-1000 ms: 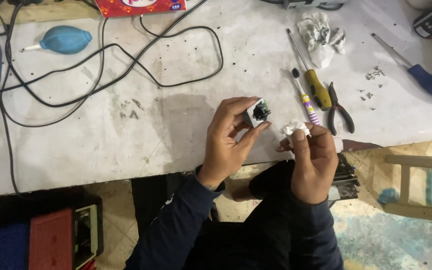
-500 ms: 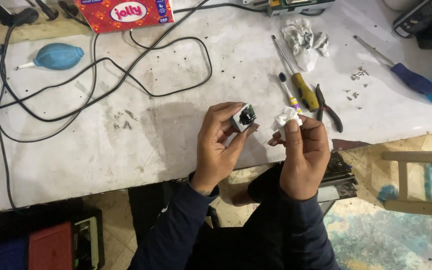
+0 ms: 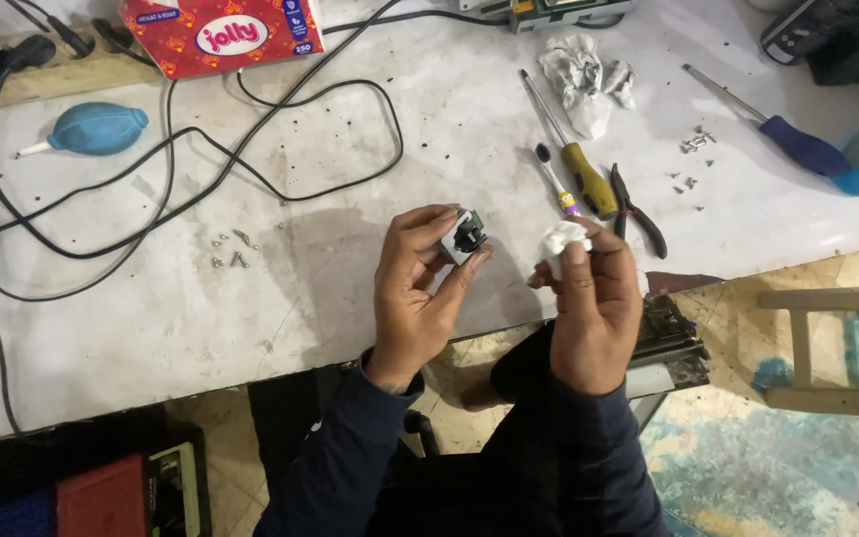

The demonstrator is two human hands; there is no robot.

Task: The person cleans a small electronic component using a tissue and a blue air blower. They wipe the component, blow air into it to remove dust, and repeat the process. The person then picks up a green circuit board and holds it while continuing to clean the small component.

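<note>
small grey module (image 3: 466, 236), dark lens-like centre, clamped in my left hand (image 3: 420, 288) above the table's (image 3: 300, 298) near edge. right hand (image 3: 594, 298) closed on white tissue wad (image 3: 561, 239), just beside, not touching. i judge wiping pending. loose screws (image 3: 229, 251) left; yellow screwdriver (image 3: 579, 169), pliers (image 3: 638, 211) behind.

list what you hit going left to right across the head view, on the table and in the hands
Blue air blower → red tissue box → left hand with a small black-and-white part → right hand pinching white tissue → black pliers → blue-handled screwdriver.
</note>
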